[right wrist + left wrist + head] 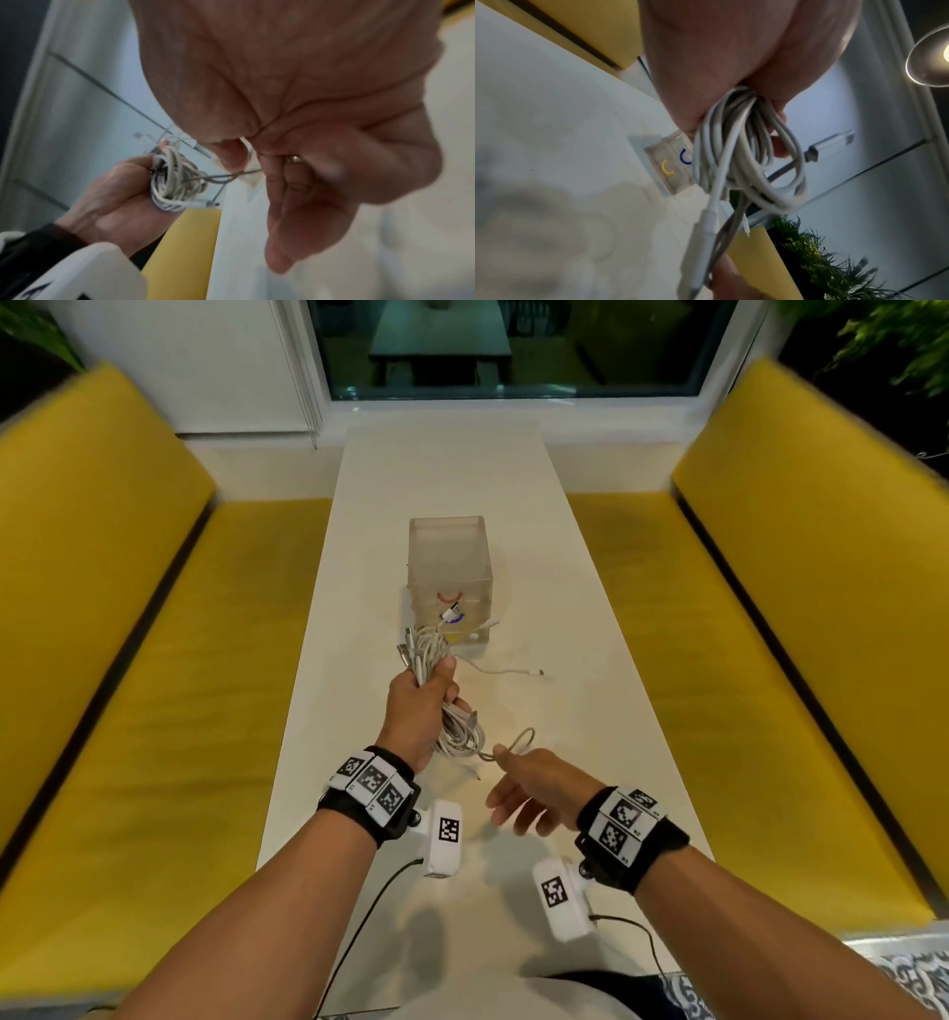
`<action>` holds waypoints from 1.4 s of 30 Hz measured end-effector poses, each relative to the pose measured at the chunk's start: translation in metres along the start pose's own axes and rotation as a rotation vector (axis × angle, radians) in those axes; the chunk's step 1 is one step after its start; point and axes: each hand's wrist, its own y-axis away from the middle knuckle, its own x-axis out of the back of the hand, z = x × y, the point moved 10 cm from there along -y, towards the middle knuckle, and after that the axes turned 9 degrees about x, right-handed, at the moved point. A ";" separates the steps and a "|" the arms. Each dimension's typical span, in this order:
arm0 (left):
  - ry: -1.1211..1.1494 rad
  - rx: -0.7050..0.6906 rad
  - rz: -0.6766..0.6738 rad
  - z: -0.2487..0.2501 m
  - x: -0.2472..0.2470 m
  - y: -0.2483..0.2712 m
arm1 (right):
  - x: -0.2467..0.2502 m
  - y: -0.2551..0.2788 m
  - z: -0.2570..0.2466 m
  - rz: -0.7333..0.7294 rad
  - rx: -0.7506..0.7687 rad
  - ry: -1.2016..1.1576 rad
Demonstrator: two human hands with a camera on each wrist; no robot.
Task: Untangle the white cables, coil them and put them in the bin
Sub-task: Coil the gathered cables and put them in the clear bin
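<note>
My left hand grips a tangled bundle of white cables above the table's middle; loops hang below the fist and plug ends stick out above it. My right hand pinches a thin loop that leads out of the bundle, thumb against forefinger, the other fingers spread loosely. In the right wrist view the bundle sits in the left palm and a thin strand runs to my pinch. The clear plastic bin stands just beyond the bundle. One cable end trails on the table.
The narrow white table runs away from me between two yellow benches. A window closes the far end. Camera leads run off both wrists toward the table's near edge.
</note>
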 end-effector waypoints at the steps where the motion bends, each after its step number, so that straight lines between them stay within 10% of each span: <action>1: -0.010 -0.005 0.007 0.000 -0.001 0.001 | -0.005 -0.002 0.002 0.003 0.006 -0.125; 6: -0.036 -0.016 0.051 -0.006 0.000 0.004 | 0.007 -0.009 -0.020 0.227 0.190 -0.526; 20: -0.072 -0.008 -0.068 -0.021 -0.027 0.026 | 0.037 0.017 -0.085 0.617 0.598 -0.192; 30: -0.035 0.028 0.063 -0.027 -0.003 0.013 | -0.001 0.027 -0.110 0.347 0.730 0.443; 36: -0.033 0.089 0.033 -0.018 0.011 0.009 | 0.066 0.068 -0.136 0.738 0.877 0.283; 42: -0.299 0.017 -0.251 -0.003 -0.034 0.022 | 0.048 0.045 -0.170 0.397 0.929 0.551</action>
